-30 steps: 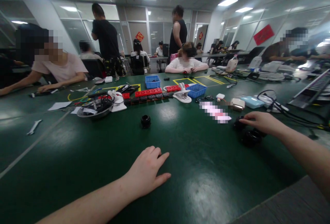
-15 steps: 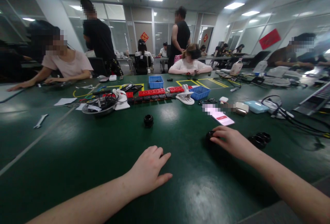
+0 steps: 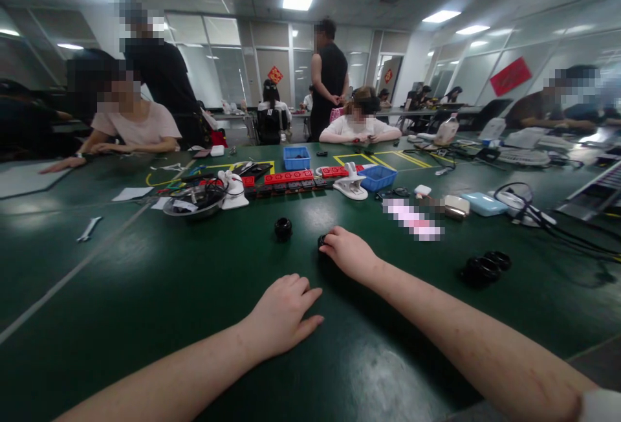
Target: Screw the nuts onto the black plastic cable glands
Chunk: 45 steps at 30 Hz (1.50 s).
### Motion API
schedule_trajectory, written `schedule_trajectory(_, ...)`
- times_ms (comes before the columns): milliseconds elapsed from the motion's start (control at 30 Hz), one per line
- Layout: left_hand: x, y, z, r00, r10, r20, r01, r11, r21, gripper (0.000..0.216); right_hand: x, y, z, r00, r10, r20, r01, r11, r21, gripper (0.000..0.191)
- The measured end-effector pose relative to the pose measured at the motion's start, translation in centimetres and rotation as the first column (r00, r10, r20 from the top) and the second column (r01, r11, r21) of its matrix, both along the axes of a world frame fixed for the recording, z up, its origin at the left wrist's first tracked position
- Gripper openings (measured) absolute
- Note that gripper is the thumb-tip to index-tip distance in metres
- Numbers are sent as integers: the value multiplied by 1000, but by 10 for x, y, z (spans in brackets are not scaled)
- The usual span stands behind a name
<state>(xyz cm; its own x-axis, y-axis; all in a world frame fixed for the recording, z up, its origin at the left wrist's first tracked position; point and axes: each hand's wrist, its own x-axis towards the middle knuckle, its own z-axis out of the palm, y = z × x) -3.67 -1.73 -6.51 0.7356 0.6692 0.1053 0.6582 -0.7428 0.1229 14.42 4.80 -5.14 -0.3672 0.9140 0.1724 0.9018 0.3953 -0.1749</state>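
My right hand [image 3: 350, 254] reaches across the green table [image 3: 145, 292] with its fingers curled over a small black round part [image 3: 322, 241] that rests on the surface. Another black round part [image 3: 283, 228] stands just to the left of it, untouched. My left hand [image 3: 282, 315] lies flat on the table near me, fingers stretched out, holding nothing. Two more black round parts [image 3: 482, 266] sit together at the right.
A row of red and black blocks [image 3: 286, 180], two blue bins [image 3: 297, 157], a white clamp [image 3: 352, 186], a bowl of cables [image 3: 194, 202] and a wrench [image 3: 88, 229] lie farther back. Cables and small cases [image 3: 485, 204] spread at the right. Other people sit and stand around the table.
My right hand has travelled left from the pair of black parts at the right, bringing one black part to the middle beside the lone one. My left hand stayed put.
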Motion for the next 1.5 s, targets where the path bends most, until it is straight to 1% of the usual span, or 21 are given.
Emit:
schedule_trajectory(333, 0, 0, 0, 1000, -10, 7, 10, 1000, -6, 37, -30, 41, -8, 999, -33, 20, 33, 999, 21, 30)
schedule_trajectory(467, -1, 1, -4, 998, -13, 66, 16, 999, -48, 37, -39, 52, -12, 998, -57, 9, 57, 998, 22, 32)
schedule_trajectory(567, -3, 2, -5, 993, -59, 101, 70, 991, -110, 46, -43, 58, -15, 998, -65, -2, 65, 997, 29, 32)
schedule_trajectory(700, -4, 4, -4, 986, -155, 66, 165, 966, -201, 63, -45, 63, -17, 998, -65, -14, 65, 997, 37, 33)
schedule_trajectory(800, -3, 5, -4, 989, -141, 38, 146, 963, -226, 68, -46, 67, -18, 998, -67, -20, 68, 997, 36, 33)
schedule_trajectory(900, -3, 6, -5, 992, -122, 26, 125, 964, -235, 68, -47, 71, -19, 997, -67, -33, 69, 997, 41, 32)
schedule_trajectory(1100, -2, 7, -5, 992, -121, 28, 125, 962, -243, 69, -45, 77, -21, 996, -38, -83, 43, 997, 56, 31)
schedule_trajectory(1333, -2, 9, -5, 992, -123, 11, 121, 956, -267, 68, -44, 82, -30, 986, 28, -167, -14, 996, 83, 28)
schedule_trajectory(1500, -2, 10, -5, 991, -132, 4, 127, 950, -285, 69, -44, 84, -36, 972, 32, -231, -7, 994, 108, 25)
